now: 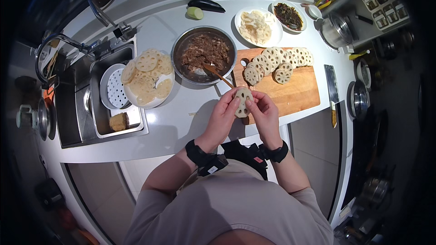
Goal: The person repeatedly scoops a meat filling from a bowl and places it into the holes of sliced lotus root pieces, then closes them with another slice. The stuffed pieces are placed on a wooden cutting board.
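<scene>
Between my left hand (pixel 223 110) and my right hand (pixel 265 110) is a lotus root slice (pixel 243 103), pinched at both sides with a thumb on its face. It is held above the near left corner of a wooden cutting board (pixel 293 92). Several lotus root pieces (pixel 272 58) lie in overlapping rows on the board, some seemingly stacked in pairs. Beyond my left hand stands a metal bowl (pixel 174 62) of brown minced filling (pixel 204 52). A wooden-handled spoon (pixel 218 74) rests in it, its handle reaching towards my fingers.
Left of the bowl, a plate (pixel 173 85) of pale lotus slices (pixel 146 75) overhangs the sink (pixel 144 129). A cleaver (pixel 332 88) lies right of the board. Behind stand a plate of pale pieces (pixel 257 27) and a dish of dark food (pixel 289 17), near an eggplant (pixel 207 5).
</scene>
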Motion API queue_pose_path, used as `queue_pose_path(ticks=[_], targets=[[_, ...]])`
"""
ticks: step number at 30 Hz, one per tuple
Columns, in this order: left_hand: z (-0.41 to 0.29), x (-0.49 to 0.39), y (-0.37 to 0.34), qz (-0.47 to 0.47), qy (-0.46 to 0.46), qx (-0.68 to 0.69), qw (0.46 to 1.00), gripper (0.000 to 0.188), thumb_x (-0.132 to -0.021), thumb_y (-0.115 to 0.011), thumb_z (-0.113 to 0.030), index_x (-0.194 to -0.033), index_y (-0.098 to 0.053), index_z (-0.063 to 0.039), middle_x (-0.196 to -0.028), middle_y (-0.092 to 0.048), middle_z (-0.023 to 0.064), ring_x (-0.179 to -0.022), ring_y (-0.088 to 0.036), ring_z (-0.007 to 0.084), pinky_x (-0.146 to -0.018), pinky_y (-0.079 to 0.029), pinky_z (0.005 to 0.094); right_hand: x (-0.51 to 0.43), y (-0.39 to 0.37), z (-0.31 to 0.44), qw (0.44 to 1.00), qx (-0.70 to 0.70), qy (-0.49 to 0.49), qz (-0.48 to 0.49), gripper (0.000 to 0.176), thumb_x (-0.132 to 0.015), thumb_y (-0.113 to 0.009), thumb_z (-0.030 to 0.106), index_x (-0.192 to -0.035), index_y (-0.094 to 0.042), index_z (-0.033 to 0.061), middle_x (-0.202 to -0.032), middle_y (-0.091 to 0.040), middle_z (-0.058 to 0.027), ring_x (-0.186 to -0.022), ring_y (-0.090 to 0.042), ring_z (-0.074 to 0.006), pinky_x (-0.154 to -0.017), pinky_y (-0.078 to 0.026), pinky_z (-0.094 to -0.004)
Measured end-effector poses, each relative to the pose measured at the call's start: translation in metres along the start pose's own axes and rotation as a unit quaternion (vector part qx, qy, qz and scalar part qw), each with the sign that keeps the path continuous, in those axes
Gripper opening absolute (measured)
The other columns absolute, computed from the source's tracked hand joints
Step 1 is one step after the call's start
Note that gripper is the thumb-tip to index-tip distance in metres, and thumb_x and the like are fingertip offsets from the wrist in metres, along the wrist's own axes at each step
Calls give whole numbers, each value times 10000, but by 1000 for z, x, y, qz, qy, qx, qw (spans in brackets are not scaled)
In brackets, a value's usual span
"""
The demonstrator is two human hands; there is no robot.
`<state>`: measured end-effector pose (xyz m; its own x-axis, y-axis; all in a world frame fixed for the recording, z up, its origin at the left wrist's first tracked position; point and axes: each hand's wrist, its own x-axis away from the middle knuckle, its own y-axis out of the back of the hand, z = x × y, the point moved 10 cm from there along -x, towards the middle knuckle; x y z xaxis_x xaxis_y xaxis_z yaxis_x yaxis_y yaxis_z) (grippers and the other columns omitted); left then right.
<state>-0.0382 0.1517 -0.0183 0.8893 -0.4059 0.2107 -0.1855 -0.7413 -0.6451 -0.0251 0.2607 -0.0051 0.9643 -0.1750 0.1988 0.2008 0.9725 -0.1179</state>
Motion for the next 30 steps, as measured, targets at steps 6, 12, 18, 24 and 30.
queue_pose_path(ticks=[6,12,18,24,30], targets=[[6,-1,-7,14,29,29,999,363,-1005,-394,-97,-1352,-390,9,-1287,-496,102,-1162,-509,148,-993,-423,313,3,13,-3,1000,4,-3,-26,284,-901,-642,107,-1145,-563,-14,-959,-636,-33,-843,-579,-62,-709,-472,-198],[12,-4,-5,-6,29,-81,996,347,-950,-511,-40,-1289,-455,16,-1172,-585,64,-1060,-555,104,-916,-447,237,5,21,5,998,-3,38,-43,267,-898,-650,124,-1120,-580,-8,-965,-632,-29,-836,-570,-58,-717,-466,-197],[12,-7,-10,30,25,-143,989,380,-942,-515,-16,-1310,-438,41,-1220,-568,86,-1118,-540,116,-965,-427,253,1,26,2,1000,2,1,-21,232,-891,-664,138,-1066,-608,-4,-917,-642,-20,-800,-578,-60,-715,-472,-205],[18,-9,-9,24,47,-136,989,389,-935,-528,-17,-1307,-433,45,-1215,-569,89,-1120,-539,121,-961,-429,247,1,29,-3,999,-16,-3,-35,237,-886,-671,144,-1064,-610,0,-916,-646,-22,-797,-581,-65,-724,-481,-212],[34,-15,4,14,31,-184,982,326,-918,-566,-21,-1220,-473,60,-1176,-594,126,-1085,-577,144,-899,-475,250,-3,33,-15,999,-8,-53,2,253,-876,-673,120,-1087,-603,0,-928,-649,-22,-807,-586,-67,-743,-488,-215]])
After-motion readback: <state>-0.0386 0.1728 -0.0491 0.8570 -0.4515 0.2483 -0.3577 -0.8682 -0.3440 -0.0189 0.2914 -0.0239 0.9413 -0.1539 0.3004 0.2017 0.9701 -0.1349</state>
